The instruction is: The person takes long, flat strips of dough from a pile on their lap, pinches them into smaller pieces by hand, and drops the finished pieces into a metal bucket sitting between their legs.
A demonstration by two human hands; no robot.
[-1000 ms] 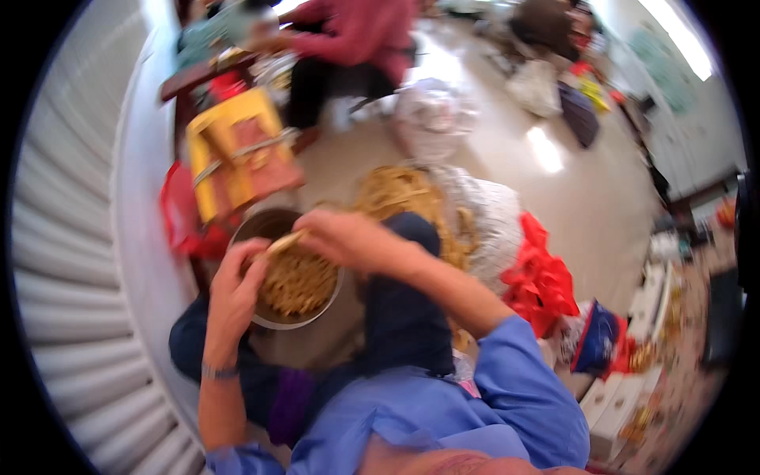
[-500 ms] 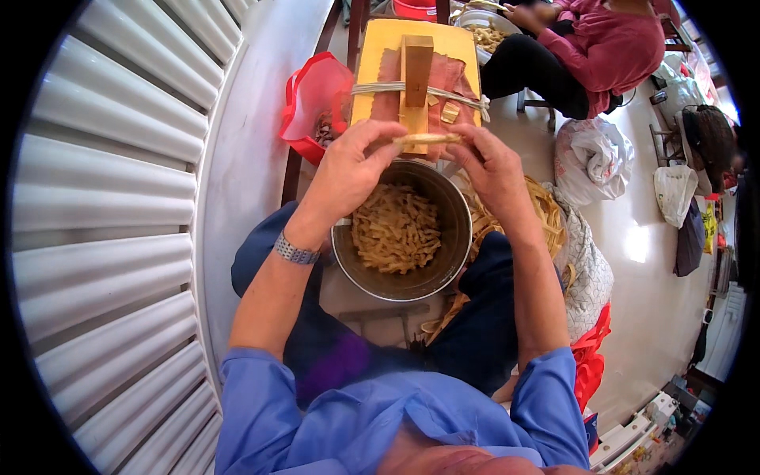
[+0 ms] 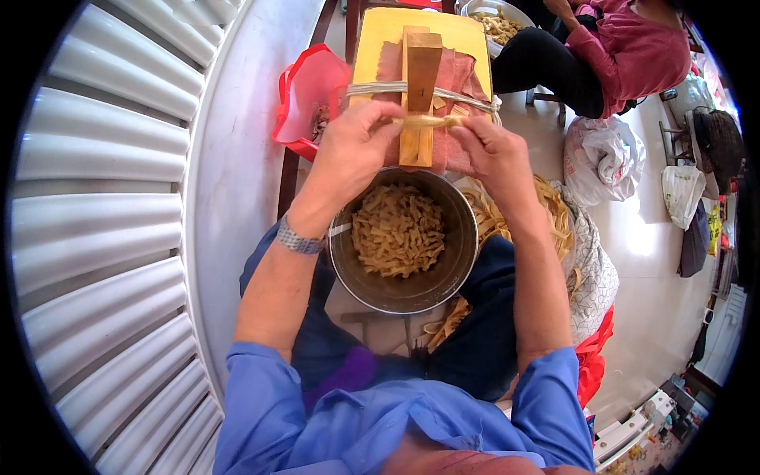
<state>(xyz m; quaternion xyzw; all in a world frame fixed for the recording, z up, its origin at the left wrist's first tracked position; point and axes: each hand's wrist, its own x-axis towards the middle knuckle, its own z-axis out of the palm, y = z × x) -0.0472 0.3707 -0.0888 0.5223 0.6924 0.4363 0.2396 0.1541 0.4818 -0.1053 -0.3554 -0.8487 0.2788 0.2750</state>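
Past the pot [image 3: 457, 241], left hand [image 3: 360, 142], right hand [image 3: 489, 146], grip narrow on pale strip [image 3: 432, 121] (rim [image 3: 402, 309] unobstructed between forearms [image 3: 273, 293]).

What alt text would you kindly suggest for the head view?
A person's left hand and right hand hold a yellowish strip before a wooden block on a yellow board. Nearer the body, a metal pot holds short pieces.

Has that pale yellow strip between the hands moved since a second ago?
Yes: the pale yellow strip has moved forward, nearer the upright wooden block.
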